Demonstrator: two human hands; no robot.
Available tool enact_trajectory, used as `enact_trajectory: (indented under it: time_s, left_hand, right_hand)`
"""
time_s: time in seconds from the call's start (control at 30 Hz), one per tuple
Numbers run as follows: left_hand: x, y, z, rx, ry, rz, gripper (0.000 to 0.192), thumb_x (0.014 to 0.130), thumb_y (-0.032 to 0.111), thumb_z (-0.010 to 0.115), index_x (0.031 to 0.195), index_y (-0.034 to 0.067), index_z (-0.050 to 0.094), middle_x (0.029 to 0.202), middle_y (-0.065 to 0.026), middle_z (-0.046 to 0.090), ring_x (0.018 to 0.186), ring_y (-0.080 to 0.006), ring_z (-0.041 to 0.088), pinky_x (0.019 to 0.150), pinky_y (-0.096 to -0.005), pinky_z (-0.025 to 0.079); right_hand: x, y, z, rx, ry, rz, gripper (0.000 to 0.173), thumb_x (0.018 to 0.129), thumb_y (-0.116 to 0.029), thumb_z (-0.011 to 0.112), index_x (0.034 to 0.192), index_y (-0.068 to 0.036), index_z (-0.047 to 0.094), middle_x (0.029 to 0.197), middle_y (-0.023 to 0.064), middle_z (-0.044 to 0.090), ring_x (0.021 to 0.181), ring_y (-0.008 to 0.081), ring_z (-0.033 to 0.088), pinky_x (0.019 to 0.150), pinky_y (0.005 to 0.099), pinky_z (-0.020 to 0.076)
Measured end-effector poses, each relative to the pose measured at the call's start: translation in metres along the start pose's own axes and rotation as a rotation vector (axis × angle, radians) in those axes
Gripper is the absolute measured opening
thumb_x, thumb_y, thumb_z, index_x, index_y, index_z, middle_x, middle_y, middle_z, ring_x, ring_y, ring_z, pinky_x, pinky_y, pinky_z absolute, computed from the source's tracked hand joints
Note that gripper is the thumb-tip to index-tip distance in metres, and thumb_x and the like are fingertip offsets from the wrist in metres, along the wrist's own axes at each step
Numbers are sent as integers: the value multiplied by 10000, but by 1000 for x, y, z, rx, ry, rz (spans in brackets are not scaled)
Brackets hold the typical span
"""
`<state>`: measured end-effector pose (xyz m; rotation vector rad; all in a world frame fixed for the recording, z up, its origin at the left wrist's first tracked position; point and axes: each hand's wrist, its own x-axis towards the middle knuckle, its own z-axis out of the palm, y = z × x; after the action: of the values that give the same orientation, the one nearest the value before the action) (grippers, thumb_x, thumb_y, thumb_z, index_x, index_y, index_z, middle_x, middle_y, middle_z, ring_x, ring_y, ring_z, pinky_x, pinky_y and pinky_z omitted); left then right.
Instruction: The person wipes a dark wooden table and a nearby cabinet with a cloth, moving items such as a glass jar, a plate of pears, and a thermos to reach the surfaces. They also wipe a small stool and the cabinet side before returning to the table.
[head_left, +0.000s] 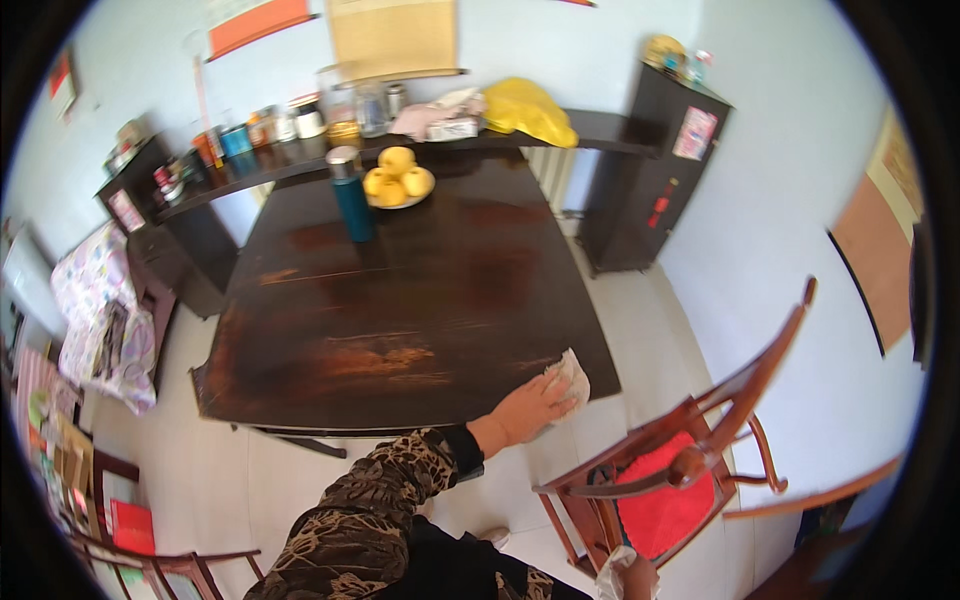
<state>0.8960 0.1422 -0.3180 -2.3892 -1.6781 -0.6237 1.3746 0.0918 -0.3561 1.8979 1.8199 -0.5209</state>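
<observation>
My left hand (521, 411) lies over a pale cloth (576, 379) at the near right part of a dark wooden table (420, 300). Its fingers rest on the cloth, which is pressed against the tabletop near the edge. At the bottom of the view, my right hand (640, 579) grips a second whitish cloth (616, 570), low beside the wooden armchair. Worn, lighter scratches mark the tabletop's near half. Farther back on it stand a teal vacuum flask (352, 202) and a plate (409, 202) piled with several yellow fruits (393, 187).
A wooden armchair (694, 409) with a red seat cushion (667, 495) stands close at right. Behind the table, a long dark shelf (247, 174) bears jars, bottles and a yellow bag (529, 112). A tall dark cabinet (637, 180) adjoins it. Another chair (176, 566) is at lower left.
</observation>
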Motion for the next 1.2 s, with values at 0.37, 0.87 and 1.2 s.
enact_trajectory:
  time_s: [0.37,0.87,1.2]
  left_hand:
    - [-186,-18,-94,73,41,-285,588,816,81,596,1396,118,506,1455,-175,404,1374,-410,382,1136,-460,362]
    - [-409,-39,-198,338,-44,-708,628,778,77,644,1395,132,538,1511,-197,363,1418,-442,340,1140,-512,358]
    - [-532,-63,-265,274,-41,-1028,687,714,58,711,1378,123,547,1500,-172,374,1440,-397,304,1179,-479,300]
  right_hand:
    - [70,37,52,-266,-135,-93,773,834,-731,552,1252,-85,631,1180,221,675,1156,398,622,950,545,478]
    - [77,-30,41,-287,-163,-299,757,852,-666,591,1320,-72,572,1204,246,653,1158,423,599,945,530,470]
    - [35,-135,30,-280,-157,-490,776,861,-631,608,1355,-38,521,1221,275,632,1165,447,577,943,515,463]
